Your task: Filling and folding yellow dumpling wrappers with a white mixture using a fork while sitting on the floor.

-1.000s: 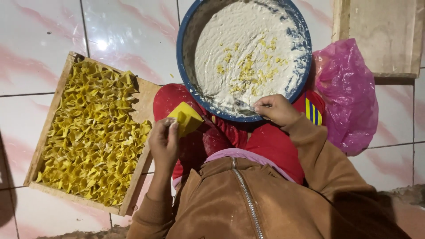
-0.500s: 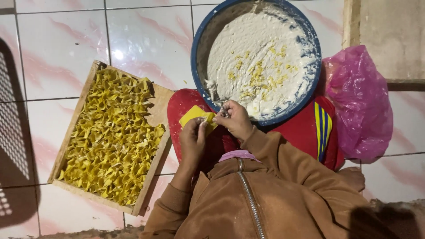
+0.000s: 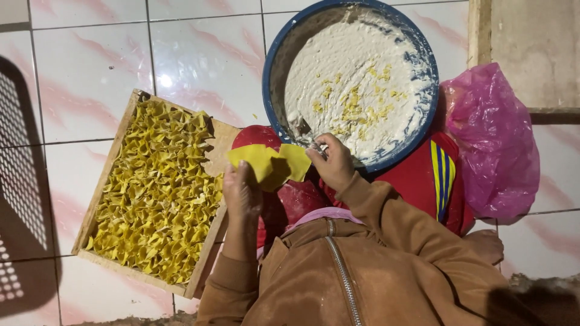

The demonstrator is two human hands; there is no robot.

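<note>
Head-camera view, looking straight down: one person in a brown zip jacket (image 3: 362, 271) sits low at 6 o'clock, both hands raised over the lap. One left hand (image 3: 241, 193) holds a single yellow dough wrapper (image 3: 269, 163) from below, fingers curled under its lower edge. One right hand (image 3: 331, 162), just at 3 o'clock of the wrapper, pinches its right corner between thumb and fingertips, closed on it. The wrapper itself sits between the two hands, folded and sagging in the middle, above the red trousers (image 3: 423, 181), which carry a patch of blue and yellow stripes.

At 9 o'clock of the hands lies one shallow wooden tray (image 3: 220, 136), tilted on the floor and packed with folded yellow dumplings (image 3: 157, 193); they are too many and too tightly crowded to count. Its right edge runs just beside the left forearm.

At 12 o'clock, touching the knees, stands one round blue basin (image 3: 273, 78) holding a pale white filling (image 3: 356, 78) flecked with yellow bits. At 3 o'clock of the basin slumps one crumpled pink plastic bag (image 3: 495, 145). Beyond it, at 1 o'clock, one bare wooden board (image 3: 531, 48) meets the frame's corner. White floor tiles (image 3: 90, 54) with pink streaks lie under everything.
</note>
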